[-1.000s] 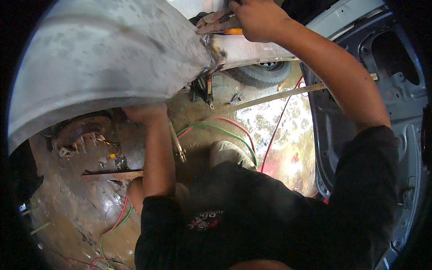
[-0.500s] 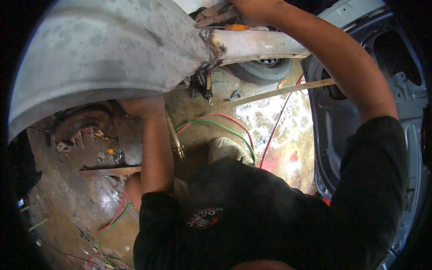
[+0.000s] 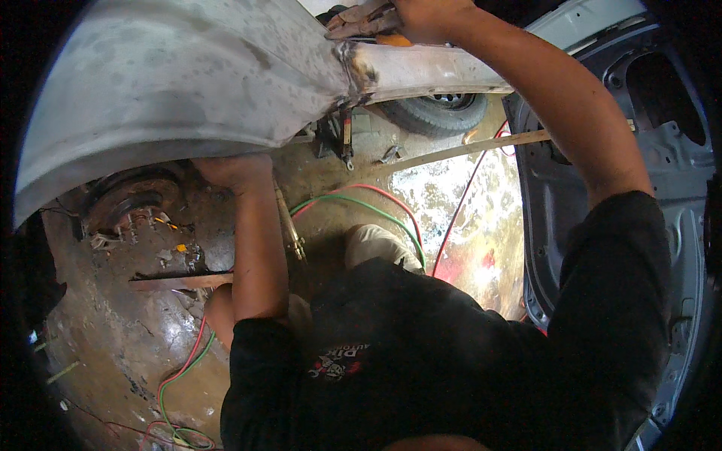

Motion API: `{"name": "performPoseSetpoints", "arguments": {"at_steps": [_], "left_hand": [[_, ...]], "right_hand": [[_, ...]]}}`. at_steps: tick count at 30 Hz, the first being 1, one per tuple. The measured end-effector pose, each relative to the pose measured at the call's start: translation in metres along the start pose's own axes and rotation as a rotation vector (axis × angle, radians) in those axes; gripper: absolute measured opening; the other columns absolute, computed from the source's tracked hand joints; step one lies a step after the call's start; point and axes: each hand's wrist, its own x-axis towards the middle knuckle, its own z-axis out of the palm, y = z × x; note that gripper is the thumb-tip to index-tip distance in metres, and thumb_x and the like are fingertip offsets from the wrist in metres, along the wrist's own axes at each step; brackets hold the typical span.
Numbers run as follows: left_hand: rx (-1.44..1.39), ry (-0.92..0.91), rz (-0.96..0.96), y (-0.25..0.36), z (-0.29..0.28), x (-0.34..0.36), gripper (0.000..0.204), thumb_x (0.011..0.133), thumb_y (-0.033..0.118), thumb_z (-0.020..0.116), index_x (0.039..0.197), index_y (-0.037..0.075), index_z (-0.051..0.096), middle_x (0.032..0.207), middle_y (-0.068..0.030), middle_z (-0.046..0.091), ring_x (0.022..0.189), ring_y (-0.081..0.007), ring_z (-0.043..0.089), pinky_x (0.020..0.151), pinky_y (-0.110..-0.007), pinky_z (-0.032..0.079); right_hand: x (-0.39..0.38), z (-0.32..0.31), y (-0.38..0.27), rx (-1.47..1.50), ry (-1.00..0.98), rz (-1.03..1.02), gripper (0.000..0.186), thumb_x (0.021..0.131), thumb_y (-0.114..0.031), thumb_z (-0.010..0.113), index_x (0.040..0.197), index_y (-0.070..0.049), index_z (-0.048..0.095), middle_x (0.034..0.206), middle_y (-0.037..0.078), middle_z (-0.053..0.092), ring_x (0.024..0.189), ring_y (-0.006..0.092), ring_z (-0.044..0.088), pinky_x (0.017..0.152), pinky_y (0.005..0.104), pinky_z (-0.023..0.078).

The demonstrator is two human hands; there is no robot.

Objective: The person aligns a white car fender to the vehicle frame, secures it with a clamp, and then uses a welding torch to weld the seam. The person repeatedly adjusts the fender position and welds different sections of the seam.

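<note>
Two hands (image 3: 237,173) (grips indiscernible), grey panel (image 3: 188,75) partly over the left, tyre (image 3: 436,120) nearby.

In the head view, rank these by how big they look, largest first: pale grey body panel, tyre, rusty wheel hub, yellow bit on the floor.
1. Pale grey body panel, clearly largest
2. Tyre and rusty wheel hub: both partly hidden, too close to rank
3. Yellow bit, smallest

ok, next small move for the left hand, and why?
I'd probably ease the left hand slightly out from behind the lower edge of the gray body panel: that edge hides its fingers, so its grip can't be checked. The right hand is up by an orange object, its hold also unclear.
</note>
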Motion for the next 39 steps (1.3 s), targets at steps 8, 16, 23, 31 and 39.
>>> {"name": "performPoseSetpoints", "arguments": {"at_steps": [8, 16, 23, 31, 39], "left_hand": [[-0.058, 0.007, -0.054, 0.006, 0.008, -0.003, 0.065, 0.102, 0.051, 0.038, 0.152, 0.009, 0.045, 0.157, -0.0138, 0.045, 0.143, -0.0372, 0.046, 0.119, -0.058, 0.037], [-0.006, 0.074, -0.081, 0.008, 0.01, -0.004, 0.067, 0.101, 0.053, 0.041, 0.151, 0.009, 0.046, 0.155, -0.0141, 0.046, 0.141, -0.0383, 0.047, 0.119, -0.059, 0.037], [-0.054, 0.036, -0.103, 0.015, 0.008, 0.001, 0.064, 0.101, 0.051, 0.042, 0.15, 0.011, 0.049, 0.153, -0.0128, 0.049, 0.139, -0.0386, 0.049, 0.118, -0.059, 0.037], [0.043, 0.018, -0.078, 0.007, 0.016, -0.009, 0.068, 0.1, 0.056, 0.041, 0.15, 0.01, 0.049, 0.154, -0.0123, 0.049, 0.14, -0.0367, 0.049, 0.12, -0.056, 0.037], [0.009, 0.054, -0.156, 0.005, 0.018, -0.007, 0.081, 0.095, 0.067, 0.038, 0.151, 0.01, 0.049, 0.156, -0.0153, 0.047, 0.144, -0.0426, 0.043, 0.121, -0.062, 0.031]], "right_hand": [[0.014, 0.0, 0.013, -0.015, 0.015, -0.107, 0.041, 0.079, -0.038, 0.073, 0.099, -0.002, 0.075, 0.099, 0.022, 0.074, 0.094, 0.0389, 0.073, 0.083, 0.0495, 0.058], [0.024, -0.007, 0.02, -0.086, -0.018, -0.202, 0.031, 0.071, -0.03, 0.073, 0.09, -0.004, 0.078, 0.091, 0.021, 0.076, 0.089, 0.038, 0.075, 0.078, 0.0482, 0.06], [0.023, 0.017, 0.014, -0.005, 0.317, -0.085, 0.048, 0.078, -0.024, 0.072, 0.121, -0.002, 0.066, 0.12, 0.023, 0.068, 0.11, 0.0412, 0.065, 0.096, 0.0538, 0.052], [-0.055, 0.119, -0.04, 0.352, 0.363, 0.387, 0.053, 0.088, -0.024, 0.066, 0.137, -0.004, 0.057, 0.115, 0.024, 0.067, 0.109, 0.043, 0.065, 0.092, 0.0536, 0.054], [-0.01, 0.134, -0.01, 0.189, -0.021, 0.16, 0.026, 0.096, -0.021, 0.058, 0.109, -0.005, 0.075, 0.098, 0.017, 0.076, 0.091, 0.0354, 0.074, 0.073, 0.0507, 0.059]]}}
